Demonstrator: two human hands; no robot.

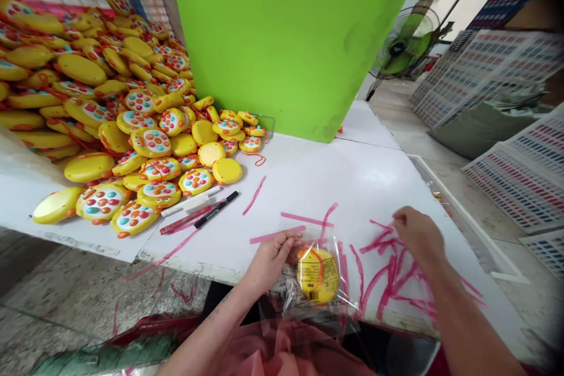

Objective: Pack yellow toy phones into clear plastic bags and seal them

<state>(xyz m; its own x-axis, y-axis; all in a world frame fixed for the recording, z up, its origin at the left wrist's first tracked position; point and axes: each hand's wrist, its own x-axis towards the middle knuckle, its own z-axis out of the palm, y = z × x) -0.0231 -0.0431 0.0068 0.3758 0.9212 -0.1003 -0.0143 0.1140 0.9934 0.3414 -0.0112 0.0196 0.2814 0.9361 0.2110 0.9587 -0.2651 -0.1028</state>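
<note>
From my far-off seat, I look down through the head camera at two bare hands. My left hand (272, 257) pinches the top of a clear bag (291, 294) between thumb and fingers, so that grip is closed. The yellow toy (318, 277) is inside the bag, over the near edge of the white table (308, 170). Shine and black print on the bag cover parts of the toy, and I can't read the words. My right hand (418, 236) is well apart from the bag, above the pink strips (388, 288). Its fingers are curled in, but I can't tell if they hold a strip, or how far open they are. The right arm hides some strips. On the left is a big heap of toys (132, 111), cut off by the side of my view, and the ones at the bottom are hidden. A black pen (215, 210) lies near it. The tall green board (282, 41) is cut off at the top and blocks what is behind it.
</note>
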